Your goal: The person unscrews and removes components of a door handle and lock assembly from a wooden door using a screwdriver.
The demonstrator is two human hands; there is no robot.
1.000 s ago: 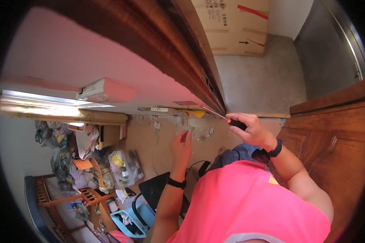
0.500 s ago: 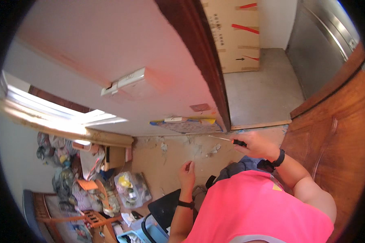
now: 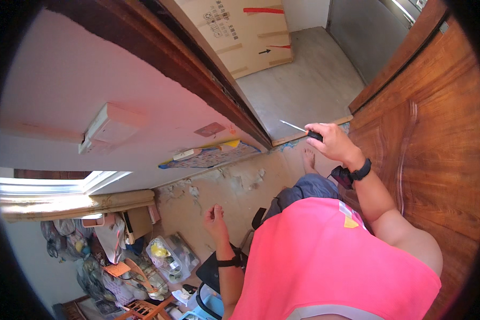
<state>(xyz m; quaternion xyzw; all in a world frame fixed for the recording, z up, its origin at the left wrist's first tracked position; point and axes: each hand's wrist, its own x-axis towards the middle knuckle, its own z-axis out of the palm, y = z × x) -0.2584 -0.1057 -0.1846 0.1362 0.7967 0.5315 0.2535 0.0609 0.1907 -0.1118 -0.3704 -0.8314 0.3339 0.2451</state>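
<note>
My right hand [image 3: 333,143] is closed round the dark handle of a screwdriver [image 3: 314,135], held in front of the doorway. Its thin metal shaft points up and to the left, with the tip apart from any surface. Lower and further left, my left hand [image 3: 215,221] has its fingers curled and pressed together; whatever may be between them is too small or hidden to make out. A white box-shaped fitting [image 3: 109,128] is mounted on the wall to the left, away from both hands.
A dark wooden door frame [image 3: 197,64] separates the wall from the doorway, where a large cardboard box [image 3: 261,42] stands. At right is a wooden door [image 3: 432,138]. Bags, a clear plastic bin [image 3: 172,258] and a light-blue basket [image 3: 208,304] crowd the lower left. A patterned sheet hangs low on the wall.
The view has swung right toward the doorway, so the wall and its fitting sit further left. The screwdriver, still in my right hand, now appears higher, over the doorway floor. My left hand stays curled.
</note>
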